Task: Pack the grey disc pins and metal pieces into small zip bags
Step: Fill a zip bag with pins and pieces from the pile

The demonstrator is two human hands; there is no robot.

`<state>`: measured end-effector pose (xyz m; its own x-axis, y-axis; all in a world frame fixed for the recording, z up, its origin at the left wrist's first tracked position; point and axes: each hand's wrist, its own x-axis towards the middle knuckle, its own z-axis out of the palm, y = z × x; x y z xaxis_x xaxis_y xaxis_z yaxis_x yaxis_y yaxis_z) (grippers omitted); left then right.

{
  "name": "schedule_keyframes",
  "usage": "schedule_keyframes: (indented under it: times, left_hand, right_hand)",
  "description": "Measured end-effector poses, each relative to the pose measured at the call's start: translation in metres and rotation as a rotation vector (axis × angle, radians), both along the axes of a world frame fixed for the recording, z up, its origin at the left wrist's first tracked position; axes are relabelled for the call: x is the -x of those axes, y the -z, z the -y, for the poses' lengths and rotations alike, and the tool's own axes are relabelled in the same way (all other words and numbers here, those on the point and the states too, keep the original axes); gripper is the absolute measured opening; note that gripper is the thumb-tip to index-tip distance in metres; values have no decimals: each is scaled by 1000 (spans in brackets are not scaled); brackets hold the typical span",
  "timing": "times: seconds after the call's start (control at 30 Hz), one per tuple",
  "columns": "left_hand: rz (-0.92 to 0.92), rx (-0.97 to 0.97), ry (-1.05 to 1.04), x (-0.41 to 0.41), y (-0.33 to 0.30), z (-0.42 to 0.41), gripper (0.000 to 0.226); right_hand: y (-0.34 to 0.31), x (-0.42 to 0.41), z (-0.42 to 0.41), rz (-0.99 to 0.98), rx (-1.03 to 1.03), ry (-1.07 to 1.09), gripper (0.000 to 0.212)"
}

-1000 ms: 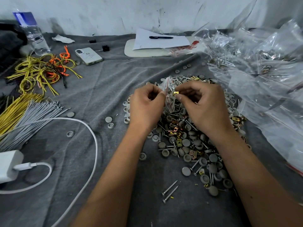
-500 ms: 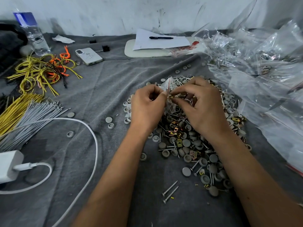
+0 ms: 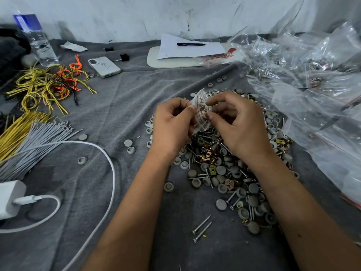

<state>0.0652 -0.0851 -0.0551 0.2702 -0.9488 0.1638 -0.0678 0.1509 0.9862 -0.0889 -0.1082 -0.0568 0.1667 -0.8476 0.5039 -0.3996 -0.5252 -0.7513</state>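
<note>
So both hands are up over the far end of the heap of grey disc pins (image 3: pixel 220 169), working one small zip bag (image 3: pixel 200 112) between them. The left hand (image 3: pixel 172 124) has its fingers curled round the bag's left edge, and the right hand (image 3: pixel 238 124) is pinching the mouth with thumb and forefinger, right at the red zip line. There's already stuff inside the bag, looks like screws and maybe a disc or two, but it's too crumpled to count.

My guess is this is the sealing step, or the last piece just going in; can't tell if the zip is actually closed yet. If it isn't, the next move is running the pinch along the strip from one end to the other, keeping the bag upright so nothing tips back out.

Plenty left to do: the heap is still big, with brass-coloured metal clips (image 3: pixel 212 170) mixed through it and two loose screws (image 3: pixel 202 227) lying just on the near side of it. To the right of the heap there's a mound of clear plastic bags (image 3: pixel 312 79), where the finished bag probably goes.
</note>
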Motion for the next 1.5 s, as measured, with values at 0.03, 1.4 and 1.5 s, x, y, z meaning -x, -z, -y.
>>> schedule_keyframes:
  times: [0.03,1.4,1.5]
  left_hand:
    - [-6,-3,-2,0,0,0,26]
    - [-168,-44,-168,-9,-1,1,23]
    - [-171,-41,-159,-10,-1,1,24]
  right_hand:
    - [0,0,0,19,3,-5,19]
    - [-5,13,1,-677,-80,-171,40]
    - [-4,12,2,-716,-80,-177,40]
